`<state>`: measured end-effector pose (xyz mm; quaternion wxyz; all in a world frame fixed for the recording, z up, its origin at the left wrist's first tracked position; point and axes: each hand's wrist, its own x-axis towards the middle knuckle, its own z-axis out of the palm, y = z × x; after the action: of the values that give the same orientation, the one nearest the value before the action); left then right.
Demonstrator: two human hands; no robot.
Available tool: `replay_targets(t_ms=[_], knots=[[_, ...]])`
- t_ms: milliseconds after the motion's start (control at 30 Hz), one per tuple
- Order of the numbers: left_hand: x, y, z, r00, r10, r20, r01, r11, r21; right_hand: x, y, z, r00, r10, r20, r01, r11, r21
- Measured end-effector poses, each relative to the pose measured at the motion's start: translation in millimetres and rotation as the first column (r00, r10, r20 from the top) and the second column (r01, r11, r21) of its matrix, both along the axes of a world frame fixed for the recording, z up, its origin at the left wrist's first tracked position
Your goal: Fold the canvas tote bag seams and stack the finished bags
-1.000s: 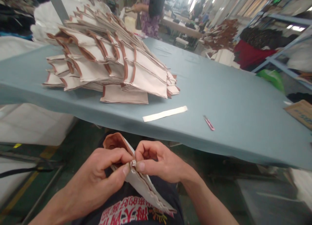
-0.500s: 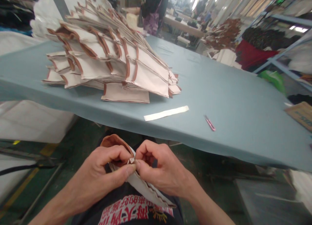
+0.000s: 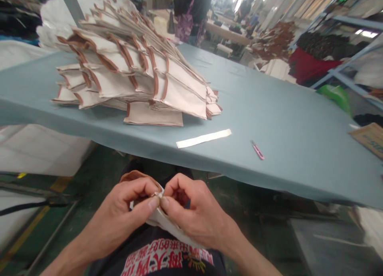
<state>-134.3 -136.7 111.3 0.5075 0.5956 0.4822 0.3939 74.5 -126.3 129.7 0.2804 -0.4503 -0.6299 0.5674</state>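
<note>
Here we are: your left hand (image 3: 128,210) and right hand (image 3: 194,214) meet at the cream cloth piece (image 3: 170,225), thumbs and forefingers pinched closed on its edge, this side of the blue table (image 3: 287,120). Brown lining shows at its far left end; the inside is mostly hidden. Far left, a pile of similar pieces (image 3: 128,66), some ends gaping, contents too shadowed to tell. Right of that, a white strip (image 3: 204,138), then pink snips (image 3: 257,150).
</note>
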Motion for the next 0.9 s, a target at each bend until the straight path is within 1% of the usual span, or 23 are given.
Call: replay_targets(t_ms=[67,133,200,333,400,500,600,667,733,800,900], knots=[[4.9,0.8,2.0,0.999,0.038,0.002,-0.038,0.999,-0.005,-3.9,-6.0,1.3,0.998,-0.031,0.05,0.028,0.998,0.055],[10.7,1.2,4.0,0.999,0.05,-0.001,-0.05,0.998,-0.026,-7.5,-11.4,0.5,0.993,-0.072,0.097,0.062,0.993,0.103],[16.4,0.7,4.3,0.997,0.07,-0.011,-0.071,0.996,-0.053,-10.7,-15.4,-2.2,0.986,-0.105,0.13,0.089,0.989,0.122],[25.8,-2.3,-2.2,0.982,0.182,-0.056,-0.186,0.979,-0.079,-18.6,-20.5,-10.4,0.981,-0.166,0.102,0.161,0.986,0.054],[29.2,-4.0,-6.8,0.974,0.219,-0.06,-0.224,0.971,-0.081,-24.3,-23.3,-15.6,0.975,-0.211,0.075,0.209,0.978,0.022],[31.3,-6.1,-11.8,0.971,0.235,-0.044,-0.238,0.968,-0.083,-31.7,-27.8,-24.2,0.955,-0.287,0.075,0.285,0.958,0.039],[28.7,-9.1,-15.3,0.977,0.212,-0.03,-0.214,0.974,-0.077,-31.9,-30.8,-31.6,0.935,-0.336,0.111,0.33,0.942,0.066],[25.4,-12.7,-18.9,0.98,0.196,-0.021,-0.197,0.979,-0.056,-27.6,-31.5,-34.5,0.932,-0.333,0.144,0.324,0.943,0.079],[22.5,-17.6,-23.1,0.983,0.185,-0.022,-0.185,0.983,-0.02,-22.0,-31.8,-36.2,0.933,-0.314,0.175,0.295,0.947,0.126],[20.9,-23.2,-26.5,0.983,0.177,-0.055,-0.176,0.984,0.028,-17.4,-32.2,-38.2,0.936,-0.297,0.191,0.27,0.951,0.153],[20.9,-30.6,-28.5,0.968,0.209,-0.14,-0.2,0.977,0.075,-15.9,-32.9,-44.3,0.948,-0.278,0.154,0.27,0.96,0.071]])
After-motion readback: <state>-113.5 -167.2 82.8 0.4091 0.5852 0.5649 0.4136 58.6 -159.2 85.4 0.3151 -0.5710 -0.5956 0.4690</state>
